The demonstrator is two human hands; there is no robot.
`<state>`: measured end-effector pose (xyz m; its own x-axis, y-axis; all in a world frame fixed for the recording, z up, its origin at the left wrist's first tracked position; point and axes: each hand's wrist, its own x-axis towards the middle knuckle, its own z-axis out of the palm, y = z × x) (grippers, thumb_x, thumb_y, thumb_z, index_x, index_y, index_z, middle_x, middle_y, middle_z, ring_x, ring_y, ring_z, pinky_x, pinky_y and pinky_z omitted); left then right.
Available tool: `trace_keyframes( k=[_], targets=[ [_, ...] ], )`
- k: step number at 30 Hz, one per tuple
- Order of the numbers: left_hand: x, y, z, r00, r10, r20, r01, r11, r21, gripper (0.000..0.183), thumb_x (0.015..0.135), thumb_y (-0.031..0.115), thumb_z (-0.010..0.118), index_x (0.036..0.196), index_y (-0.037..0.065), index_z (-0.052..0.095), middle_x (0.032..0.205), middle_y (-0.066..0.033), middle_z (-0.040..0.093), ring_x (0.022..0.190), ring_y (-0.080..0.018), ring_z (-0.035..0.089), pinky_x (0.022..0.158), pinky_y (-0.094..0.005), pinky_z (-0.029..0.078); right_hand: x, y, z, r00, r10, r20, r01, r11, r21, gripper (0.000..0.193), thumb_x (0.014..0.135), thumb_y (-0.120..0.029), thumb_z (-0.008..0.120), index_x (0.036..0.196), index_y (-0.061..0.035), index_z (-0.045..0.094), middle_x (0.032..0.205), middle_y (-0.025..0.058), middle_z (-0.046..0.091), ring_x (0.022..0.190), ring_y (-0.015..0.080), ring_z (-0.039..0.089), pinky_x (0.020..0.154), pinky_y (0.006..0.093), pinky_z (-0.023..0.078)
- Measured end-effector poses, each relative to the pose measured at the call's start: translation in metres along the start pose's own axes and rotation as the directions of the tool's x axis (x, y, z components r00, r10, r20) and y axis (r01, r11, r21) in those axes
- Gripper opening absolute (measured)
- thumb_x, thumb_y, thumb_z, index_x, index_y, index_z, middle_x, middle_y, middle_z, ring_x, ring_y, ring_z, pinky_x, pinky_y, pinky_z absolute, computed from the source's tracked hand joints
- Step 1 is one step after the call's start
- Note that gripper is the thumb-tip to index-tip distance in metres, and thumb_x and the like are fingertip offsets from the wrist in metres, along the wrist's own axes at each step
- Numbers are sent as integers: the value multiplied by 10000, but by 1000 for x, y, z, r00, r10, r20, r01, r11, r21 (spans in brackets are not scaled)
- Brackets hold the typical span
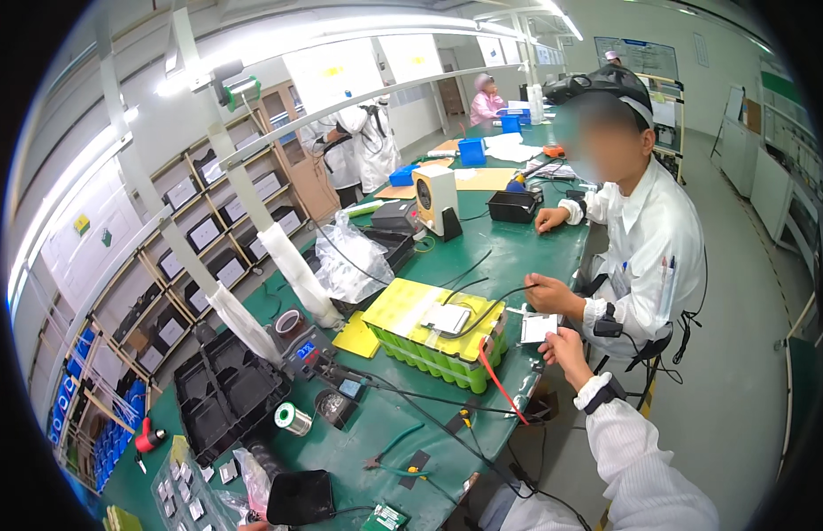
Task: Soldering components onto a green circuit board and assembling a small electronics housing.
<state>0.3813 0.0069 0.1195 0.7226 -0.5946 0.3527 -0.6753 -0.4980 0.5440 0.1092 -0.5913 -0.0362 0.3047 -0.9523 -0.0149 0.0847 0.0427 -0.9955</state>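
My right hand [566, 356] pinches a small white square module [540, 328] by its edge, just off the right end of a battery pack [433, 358]. The pack has green cells and a yellow top. Another white module [445, 319] lies on the pack, with black wires by it. A red wire [500, 385] hangs from the pack's near right side. A co-worker's hand [557, 296] holds the end of a black wire close to my module. Of my left hand [254, 527] only a sliver shows at the lower edge, beside a black tray [301, 497]; its fingers are mostly hidden.
On the green table [509, 232] stand a soldering station [309, 354], a solder wire spool [293, 419] and an open black case [224, 389]. Pliers [394, 447] lie near the front edge. A yellow-fronted fan-like box [436, 202] stands farther back. The co-worker [646, 230] sits at the right.
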Motion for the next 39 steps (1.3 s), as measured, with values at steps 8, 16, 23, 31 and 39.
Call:
trace_keyframes(
  k=[8, 16, 23, 31, 39],
  targets=[
    [-85, -172, -49, 931, -362, -41, 363, 931, 24, 463, 706, 202, 834, 1105, 12, 694, 1030, -166, 696, 944, -308, 671, 862, -376, 528, 62, 39, 6, 998, -40, -57, 6, 857, -515, 209, 898, -167, 642, 995, 18, 642, 824, 162, 687, 691, 270, 675, 597, 387, 525],
    [-60, -137, -6, 968, -213, -134, 251, 849, 465, 291, 761, 191, 796, 992, 44, 695, 955, -138, 655, 904, -360, 648, 785, -423, 518, 116, 107, -80, 836, -549, -16, 392, 617, -682, 424, 876, -182, 724, 1208, 34, 570, 914, 118, 654, 770, 218, 604, 715, 336, 477],
    [-52, -104, 0, 958, -262, -120, 288, 880, 377, 176, 799, 154, 754, 903, 55, 651, 885, -108, 632, 797, -294, 652, 683, -406, 516, -72, -27, 15, 971, -230, 60, 227, 973, 49, 283, 979, -195, 612, 1219, -50, 572, 674, -85, 380, 524, -15, 281, 455, 206, 167],
    [-72, -115, 28, 896, -428, 119, 309, 793, 525, 352, 868, 285, 738, 1043, -15, 680, 841, -213, 696, 742, -377, 674, 681, -462, 528, -215, -46, 129, 712, -163, 683, 202, 979, 23, 189, 895, -105, 677, 1083, -85, 695, 617, -67, 486, 554, 24, 406, 515, 234, 329],
    [-67, -146, 48, 893, -377, 244, 279, 891, 358, 390, 868, 348, 731, 931, -36, 700, 760, -237, 692, 724, -408, 683, 668, -485, 508, -247, -10, 167, 493, -163, 855, 170, 981, 89, 221, 950, -129, 625, 1166, -83, 640, 573, -26, 287, 523, 77, 315, 535, 272, 293]
  ],
)
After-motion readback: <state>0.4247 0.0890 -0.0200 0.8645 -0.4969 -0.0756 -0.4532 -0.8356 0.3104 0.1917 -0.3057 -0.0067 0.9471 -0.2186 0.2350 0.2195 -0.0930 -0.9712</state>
